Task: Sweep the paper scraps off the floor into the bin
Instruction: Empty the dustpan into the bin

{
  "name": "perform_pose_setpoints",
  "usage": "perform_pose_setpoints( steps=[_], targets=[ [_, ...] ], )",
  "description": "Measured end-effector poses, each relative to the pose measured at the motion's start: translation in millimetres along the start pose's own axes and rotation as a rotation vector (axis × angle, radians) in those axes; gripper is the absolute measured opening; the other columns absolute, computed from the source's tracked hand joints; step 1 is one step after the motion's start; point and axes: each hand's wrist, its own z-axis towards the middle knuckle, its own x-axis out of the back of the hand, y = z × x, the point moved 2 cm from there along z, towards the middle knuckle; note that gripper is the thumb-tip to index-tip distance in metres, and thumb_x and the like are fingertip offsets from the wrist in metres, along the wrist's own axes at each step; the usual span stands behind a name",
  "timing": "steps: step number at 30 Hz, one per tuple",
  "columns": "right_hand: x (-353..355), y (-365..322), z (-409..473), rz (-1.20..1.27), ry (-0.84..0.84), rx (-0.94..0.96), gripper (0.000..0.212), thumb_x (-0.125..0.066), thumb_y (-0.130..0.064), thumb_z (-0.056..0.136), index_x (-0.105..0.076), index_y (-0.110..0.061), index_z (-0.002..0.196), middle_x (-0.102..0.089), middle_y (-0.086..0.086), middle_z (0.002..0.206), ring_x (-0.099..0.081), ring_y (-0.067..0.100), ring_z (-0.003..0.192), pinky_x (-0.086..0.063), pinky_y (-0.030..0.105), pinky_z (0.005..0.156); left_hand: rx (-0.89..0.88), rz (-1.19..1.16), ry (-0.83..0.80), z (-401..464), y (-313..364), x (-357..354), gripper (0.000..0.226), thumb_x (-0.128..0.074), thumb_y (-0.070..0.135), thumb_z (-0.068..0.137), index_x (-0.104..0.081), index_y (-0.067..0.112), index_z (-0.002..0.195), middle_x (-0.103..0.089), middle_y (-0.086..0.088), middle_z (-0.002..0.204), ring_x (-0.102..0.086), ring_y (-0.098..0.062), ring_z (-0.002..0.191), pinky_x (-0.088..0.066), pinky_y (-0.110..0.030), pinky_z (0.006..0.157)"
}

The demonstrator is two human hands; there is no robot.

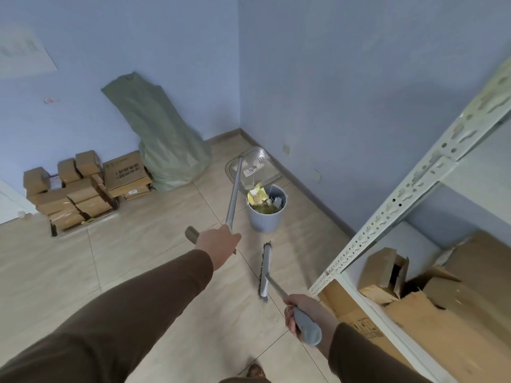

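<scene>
Over the grey bin, the left hand grips the tilted dustpan handle, tipping yellow paper scraps in, while the right hand grasps the broom, parked aside.

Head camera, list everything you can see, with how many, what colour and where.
Dustpan: one, clear with a grey pole, tipped above the bin.
Bin: one, grey, on the floor near the right wall.
Scraps: several, yellow, dropping from the dustpan into the bin.
Broom: one, grey, head low over the floor right of centre.
Sack: one, green, leaning in the corner.
Boxes: a stack, brown, by the left wall.
Shelf: one, white metal, at right, torn brown cardboard on its lower level.
Left hand: one, brown sleeve, grips the dustpan pole.
Right hand: one, brown sleeve, grips the broom handle.
</scene>
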Motion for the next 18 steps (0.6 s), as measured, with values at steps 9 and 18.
perform_pose_setpoints(
  steps=[9,18],
  targets=[
    [-2.4,-4.7,1.7,0.005,-0.016,-0.019,0.024,-0.055,-0.006,0.095,-0.047,-0.010,0.072,-0.046,0.004,0.047,-0.045,0.011,0.028,-0.037,0.017,0.029,-0.082,0.141,-0.035,-4.7,0.3,15.1,0.027,-0.053,0.009,0.096,-0.051,0.012,0.123,-0.050,-0.016,0.119,-0.031,-0.019,0.051,-0.025,-0.033,0.045],
    [-13.4,-14.4,2.4,0.004,-0.059,-0.026,0.014,-0.056,-0.003,0.093,-0.049,-0.008,0.081,-0.046,0.005,0.055,-0.046,0.010,0.030,-0.040,0.016,0.031,-0.024,0.187,0.026,-5.4,-13.4,49.2,0.041,-0.056,0.004,0.091,-0.045,0.017,0.129,-0.048,-0.013,0.115,-0.035,-0.019,0.049,-0.025,-0.034,0.040]
  ],
)
